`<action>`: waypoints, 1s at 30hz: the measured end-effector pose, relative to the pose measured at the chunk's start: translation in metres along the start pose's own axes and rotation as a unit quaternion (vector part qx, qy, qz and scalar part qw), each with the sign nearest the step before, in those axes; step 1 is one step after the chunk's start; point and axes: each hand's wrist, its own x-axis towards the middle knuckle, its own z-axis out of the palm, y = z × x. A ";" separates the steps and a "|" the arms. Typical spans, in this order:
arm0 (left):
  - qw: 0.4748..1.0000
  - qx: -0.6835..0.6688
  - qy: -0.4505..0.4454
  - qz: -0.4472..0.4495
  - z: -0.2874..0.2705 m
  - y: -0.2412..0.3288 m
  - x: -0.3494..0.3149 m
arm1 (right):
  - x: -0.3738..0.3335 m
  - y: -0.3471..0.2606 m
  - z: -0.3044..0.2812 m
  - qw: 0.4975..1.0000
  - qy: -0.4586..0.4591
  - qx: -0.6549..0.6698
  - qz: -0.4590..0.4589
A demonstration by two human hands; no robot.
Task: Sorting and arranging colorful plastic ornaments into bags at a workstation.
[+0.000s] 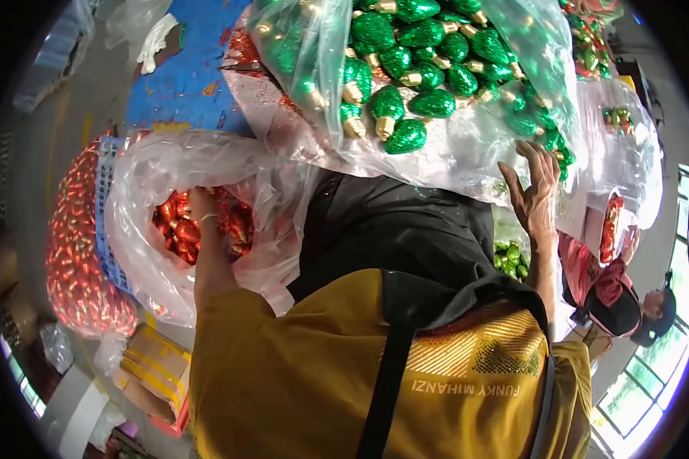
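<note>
My left hand (200, 203) reaches down into a clear plastic bag (134, 183) of shiny red bulb-shaped ornaments (185, 239). Its fingers are hidden among the ornaments, so whether it grips one does not show. On the other side, my right hand (537, 187) is open with its fingers apart. It is at the right edge of a clear plastic sheet or bag (452, 164), close to some green ornaments there. Many glittery green bulb-shaped ornaments (425, 103) with gold caps lie heaped on this plastic in front of me.
A blue surface (187, 84) with red glitter lies at the upper left, dark scissors (243, 67) near it. Beside the blue crate (109, 222) bulges a sack of red ornaments (84, 245). Light-green ornaments (511, 260) sit below my right hand. Another person (616, 302) is at the right.
</note>
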 end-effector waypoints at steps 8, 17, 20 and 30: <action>0.807 -0.536 0.078 0.234 -0.264 0.234 -0.139 | -0.004 -0.002 -0.001 0.998 0.053 0.031 0.005; 0.746 0.115 -0.105 0.648 -0.215 0.470 -0.150 | -0.018 0.015 -0.010 1.000 -0.003 0.026 -0.017; 0.708 0.245 -0.143 0.647 -0.197 0.495 -0.144 | -0.027 0.021 -0.013 0.998 -0.056 0.028 -0.012; 0.756 -0.321 -0.162 0.547 -0.303 0.545 -0.212 | -0.042 0.061 -0.002 0.977 0.098 0.185 -0.040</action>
